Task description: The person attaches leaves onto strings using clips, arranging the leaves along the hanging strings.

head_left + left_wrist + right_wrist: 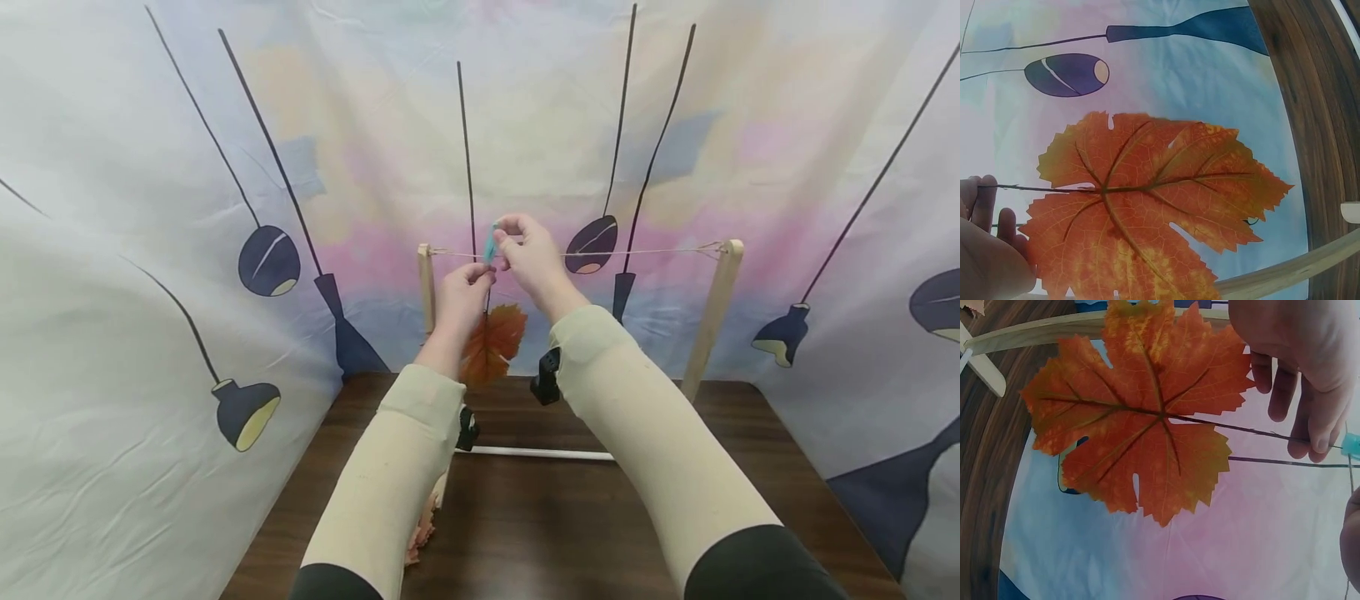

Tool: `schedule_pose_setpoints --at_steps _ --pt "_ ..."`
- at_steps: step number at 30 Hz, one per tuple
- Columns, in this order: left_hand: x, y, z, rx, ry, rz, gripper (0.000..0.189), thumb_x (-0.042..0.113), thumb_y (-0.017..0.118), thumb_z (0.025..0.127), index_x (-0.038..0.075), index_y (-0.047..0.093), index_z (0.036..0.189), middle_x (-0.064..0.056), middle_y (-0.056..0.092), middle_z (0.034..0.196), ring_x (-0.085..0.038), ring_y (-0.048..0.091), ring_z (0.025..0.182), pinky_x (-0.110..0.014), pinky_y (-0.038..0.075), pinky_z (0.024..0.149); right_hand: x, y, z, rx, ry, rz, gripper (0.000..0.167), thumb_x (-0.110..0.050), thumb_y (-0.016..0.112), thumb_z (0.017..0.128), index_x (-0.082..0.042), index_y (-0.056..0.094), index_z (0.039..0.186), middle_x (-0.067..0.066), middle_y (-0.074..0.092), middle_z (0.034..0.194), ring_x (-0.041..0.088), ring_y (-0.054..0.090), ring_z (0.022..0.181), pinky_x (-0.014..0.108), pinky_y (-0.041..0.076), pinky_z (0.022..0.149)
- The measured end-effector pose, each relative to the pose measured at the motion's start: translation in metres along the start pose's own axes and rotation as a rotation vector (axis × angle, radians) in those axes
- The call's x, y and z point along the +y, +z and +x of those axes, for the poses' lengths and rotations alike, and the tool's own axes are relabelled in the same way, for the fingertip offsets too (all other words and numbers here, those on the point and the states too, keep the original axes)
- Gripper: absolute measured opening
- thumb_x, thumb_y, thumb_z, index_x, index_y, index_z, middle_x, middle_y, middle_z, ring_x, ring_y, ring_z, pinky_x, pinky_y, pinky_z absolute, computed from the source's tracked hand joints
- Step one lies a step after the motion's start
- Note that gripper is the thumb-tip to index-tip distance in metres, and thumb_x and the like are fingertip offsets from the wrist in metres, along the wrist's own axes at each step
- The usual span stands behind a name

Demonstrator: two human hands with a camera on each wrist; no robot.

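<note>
An orange artificial leaf (495,342) hangs stem-up below my hands. My left hand (459,298) pinches its thin dark stem (1260,432) between thumb and finger, as the right wrist view shows. A teal clothespin (491,244) stands upright at the string (645,251), just above the left fingertips. My right hand (536,260) pinches the upper end of that clothespin. In the right wrist view the stem's tip meets the clothespin (1351,445) beside the string; whether it is clamped I cannot tell. The leaf (1141,187) fills the left wrist view, its blade untwisted.
Two wooden posts (711,321) hold the string at its ends. A white rod (540,453) runs low across the frame above the brown table (540,525). More leaves (422,533), dull orange, lie by the left forearm. A printed cloth (360,125) hangs behind.
</note>
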State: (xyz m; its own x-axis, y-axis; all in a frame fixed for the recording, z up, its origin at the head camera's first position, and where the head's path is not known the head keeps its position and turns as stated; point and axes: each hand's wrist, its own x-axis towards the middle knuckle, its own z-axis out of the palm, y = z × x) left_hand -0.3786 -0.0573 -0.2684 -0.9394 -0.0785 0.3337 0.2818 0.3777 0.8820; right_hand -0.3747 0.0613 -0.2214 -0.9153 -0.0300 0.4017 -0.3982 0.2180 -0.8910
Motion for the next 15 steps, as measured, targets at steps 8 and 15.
schedule_pose_setpoints --at_steps 8,15 --pt "-0.0013 -0.0004 0.0018 -0.007 -0.002 0.056 0.025 0.028 0.057 0.094 0.010 0.070 0.105 -0.003 0.068 0.104 -0.019 0.058 0.101 -0.037 0.046 0.086 0.0018 -0.0022 -0.0010 -0.043 0.029 -0.012 0.028 -0.027 0.051 0.097 -0.012 0.055 0.120 0.002 0.052 0.118 0.028 0.056 0.078 0.030 0.045 0.068" --pt "-0.0047 0.0034 0.0015 0.000 0.006 0.028 0.023 0.025 0.057 0.094 0.010 0.070 0.105 -0.003 0.068 0.102 -0.018 0.058 0.099 -0.036 0.047 0.085 0.0044 -0.0066 -0.0009 -0.039 0.031 -0.036 0.027 -0.026 0.052 0.097 -0.011 0.055 0.118 0.003 0.053 0.115 0.026 0.056 0.075 0.028 0.042 0.064"
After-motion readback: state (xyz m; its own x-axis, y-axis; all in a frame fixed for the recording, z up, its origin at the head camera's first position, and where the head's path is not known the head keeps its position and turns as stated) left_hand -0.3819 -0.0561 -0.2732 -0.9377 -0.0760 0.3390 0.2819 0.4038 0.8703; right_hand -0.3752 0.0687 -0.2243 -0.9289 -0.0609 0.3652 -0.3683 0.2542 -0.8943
